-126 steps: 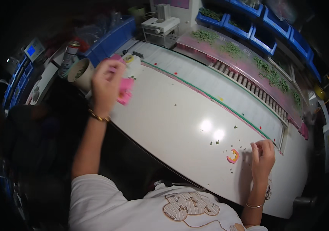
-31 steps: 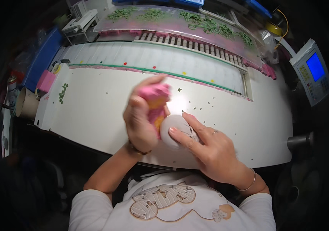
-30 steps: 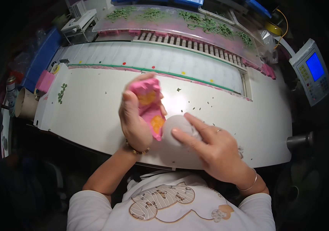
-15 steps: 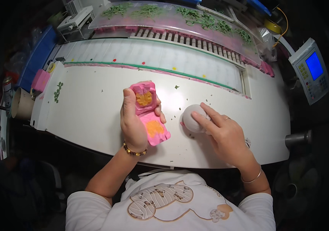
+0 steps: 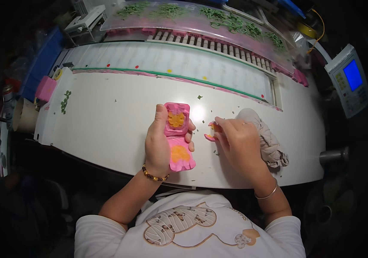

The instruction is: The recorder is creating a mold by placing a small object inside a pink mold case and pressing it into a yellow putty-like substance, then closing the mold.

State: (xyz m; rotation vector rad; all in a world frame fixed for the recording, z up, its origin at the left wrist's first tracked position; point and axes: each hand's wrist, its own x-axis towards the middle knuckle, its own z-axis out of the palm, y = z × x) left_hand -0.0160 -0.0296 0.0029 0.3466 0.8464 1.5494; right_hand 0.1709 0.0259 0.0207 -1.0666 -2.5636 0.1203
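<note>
Left hand [image 5: 156,142]'s gripping an unfolded pink case with orange patches [image 5: 178,148], long axis near-to-far. Curved pink-and-yellow piece [image 5: 210,137]'s just right of it, at the right hand [image 5: 240,139]'s fingertips; can't tell if pinched.

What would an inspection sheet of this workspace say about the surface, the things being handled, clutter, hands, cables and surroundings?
Surface: white table, glossy, with a bright reflection.
Things handled: pink two-part case, open, an orange shape in each half; small curved pink-and-yellow piece.
Clutter: scattered dark green bits; green leafy clump at left; greyish cloth bundle beside the right hand.
Hands: left hand holds the case; right hand is at the curved piece, grip unclear.
Cables: thin yellow cord, upper right.
Surroundings: pale strip with coloured dots, translucent sheet bearing green strands, keypad panel with blue screen.
</note>
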